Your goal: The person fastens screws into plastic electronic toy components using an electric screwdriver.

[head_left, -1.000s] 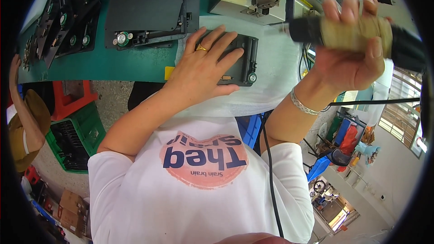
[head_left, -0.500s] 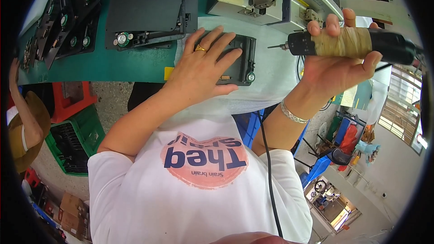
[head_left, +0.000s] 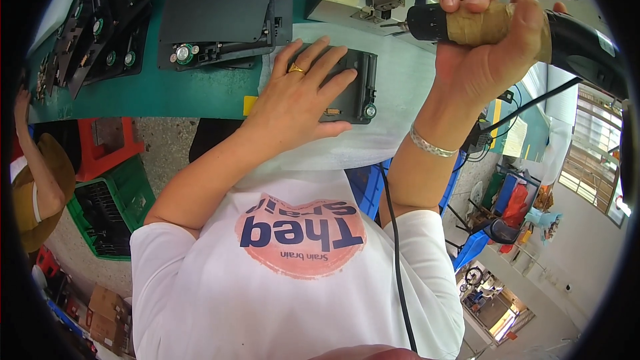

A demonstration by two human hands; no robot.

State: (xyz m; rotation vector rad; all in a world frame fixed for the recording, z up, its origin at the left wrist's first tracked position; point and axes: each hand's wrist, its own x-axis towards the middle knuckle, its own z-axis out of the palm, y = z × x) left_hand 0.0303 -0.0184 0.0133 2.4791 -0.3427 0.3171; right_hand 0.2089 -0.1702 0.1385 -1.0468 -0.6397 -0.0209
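Note:
My left hand lies with spread fingers across a black plastic housing, which rests on a white sheet on the bench. A small round part with a green ring shows at the housing's near right corner. Raised to the right, my right hand is wrapped around an electric screwdriver bound with tan tape. Its thin bit points left, close to or in front of a silvery metal box; whether they touch I cannot tell.
Large black panels are stacked left of the housing. Further left, several black parts with green-ringed discs lie piled. A red stool and a green crate stand below the bench. Another person's arm is at the far left.
My right hand has lifted the electric screwdriver away from me, bringing its bit up toward the metal box. My left hand stays on the housing.

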